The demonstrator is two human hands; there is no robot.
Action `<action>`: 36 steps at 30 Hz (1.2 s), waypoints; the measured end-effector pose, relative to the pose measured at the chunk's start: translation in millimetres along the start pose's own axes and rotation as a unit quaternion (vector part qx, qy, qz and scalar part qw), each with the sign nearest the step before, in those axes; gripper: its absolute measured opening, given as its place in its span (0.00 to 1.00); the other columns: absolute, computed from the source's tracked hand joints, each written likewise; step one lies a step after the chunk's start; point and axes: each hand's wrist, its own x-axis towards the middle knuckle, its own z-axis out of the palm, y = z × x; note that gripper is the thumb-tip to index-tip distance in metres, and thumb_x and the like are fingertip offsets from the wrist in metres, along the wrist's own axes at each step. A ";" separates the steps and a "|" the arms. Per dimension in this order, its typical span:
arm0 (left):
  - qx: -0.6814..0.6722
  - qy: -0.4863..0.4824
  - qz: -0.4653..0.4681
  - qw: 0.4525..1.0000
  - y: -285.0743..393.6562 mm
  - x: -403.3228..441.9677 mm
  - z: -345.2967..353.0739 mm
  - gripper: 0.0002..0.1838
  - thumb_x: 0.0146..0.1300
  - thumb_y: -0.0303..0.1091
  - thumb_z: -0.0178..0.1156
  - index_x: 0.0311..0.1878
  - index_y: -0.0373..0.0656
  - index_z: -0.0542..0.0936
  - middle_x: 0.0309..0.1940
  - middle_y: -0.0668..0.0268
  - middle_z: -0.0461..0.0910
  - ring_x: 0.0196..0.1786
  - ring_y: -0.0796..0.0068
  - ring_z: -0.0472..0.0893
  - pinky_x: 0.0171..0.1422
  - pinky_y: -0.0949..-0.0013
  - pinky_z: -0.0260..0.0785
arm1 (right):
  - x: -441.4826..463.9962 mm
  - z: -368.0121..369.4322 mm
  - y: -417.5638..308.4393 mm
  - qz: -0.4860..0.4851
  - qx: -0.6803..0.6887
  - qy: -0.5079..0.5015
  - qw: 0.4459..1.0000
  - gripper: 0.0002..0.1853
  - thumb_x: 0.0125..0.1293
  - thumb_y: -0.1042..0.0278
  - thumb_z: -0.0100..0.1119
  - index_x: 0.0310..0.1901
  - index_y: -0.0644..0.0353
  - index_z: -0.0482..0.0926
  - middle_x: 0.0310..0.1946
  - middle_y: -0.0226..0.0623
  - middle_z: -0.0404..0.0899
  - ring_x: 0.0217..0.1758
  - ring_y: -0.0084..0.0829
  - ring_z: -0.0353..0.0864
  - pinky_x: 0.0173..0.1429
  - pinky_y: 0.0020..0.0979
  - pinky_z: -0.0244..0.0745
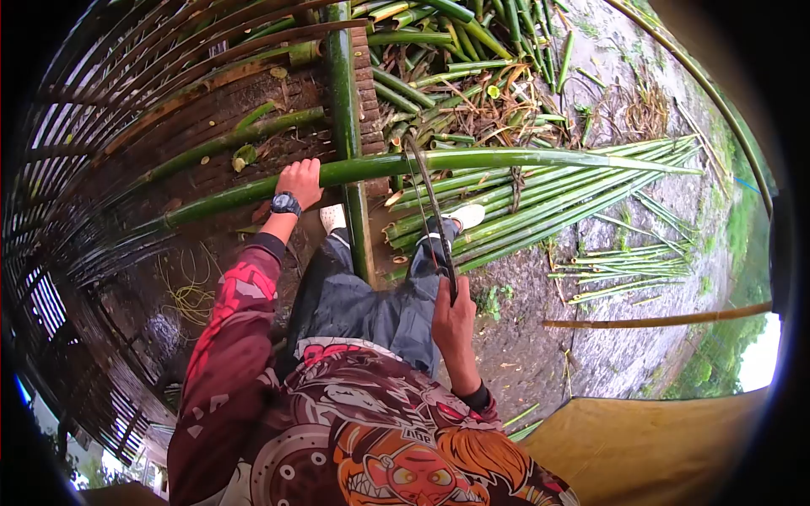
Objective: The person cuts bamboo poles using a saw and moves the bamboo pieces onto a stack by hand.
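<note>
Crosswise, a Bow Saw (438, 215) Meets a Green Bamboo Pole (375, 169)

Clearly, the right hand (454, 325) is closed around the lower end of the bow saw, its fingers wrapped on the grip. The saw's upper end lies across the bamboo pole, the thin blade on the left of the dark frame; whether the teeth have bitten into the wall cannot be told. The left hand (300, 181) is bent over the same pole, fingers curled onto its far side, with a dark wristwatch (285, 202) just below on the wrist. How firmly it presses cannot be told.

The pole stretches sideways in front of the person, passing over a thick bamboo crosspiece (344, 93) between the left hand and the saw. Below it show dark trousers (354, 295) and white shoes (467, 216), one on each side of the crosspiece.

Farther out to the right lies a bundle of long bamboo poles (498, 223) with a dark tie (515, 190) around it, and beyond that some thinner bamboo stalks (624, 261). Ahead, cut bamboo pieces (485, 38) lie heaped. To the left, yellowish cord (190, 295) sits loosely coiled on the ground near a slatted wall. A tan tarp (650, 447) fills the lower right.
</note>
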 end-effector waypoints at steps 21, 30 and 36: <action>-0.024 -0.042 0.005 0.999 1.5 7.5 -13.6 0.16 0.54 0.38 0.69 0.43 0.45 0.78 0.35 0.59 0.83 0.41 0.54 0.86 0.47 0.53 0.80 | 193.1 111.2 11.0 -0.112 -0.054 -0.037 0.992 0.11 0.80 0.71 0.47 0.55 0.66 0.74 0.51 0.60 0.75 0.33 0.60 0.80 0.32 0.55 0.73; -0.008 -0.090 -0.025 0.996 -5.0 13.1 -8.5 0.26 0.50 0.43 0.77 0.48 0.44 0.77 0.43 0.58 0.85 0.47 0.54 0.86 0.52 0.52 0.80 | 70.6 39.6 2.9 -0.059 -0.038 0.005 0.998 0.17 0.82 0.57 0.48 0.47 0.64 0.77 0.30 0.56 0.78 0.29 0.55 0.76 0.35 0.45 0.71; -0.021 -0.137 -0.019 0.990 0.6 7.5 -15.2 0.25 0.51 0.44 0.75 0.47 0.44 0.77 0.42 0.57 0.85 0.47 0.53 0.87 0.49 0.51 0.81 | 161.8 88.1 10.6 -0.184 -0.166 0.009 0.969 0.14 0.81 0.61 0.50 0.53 0.65 0.75 0.35 0.61 0.79 0.39 0.62 0.81 0.39 0.57 0.72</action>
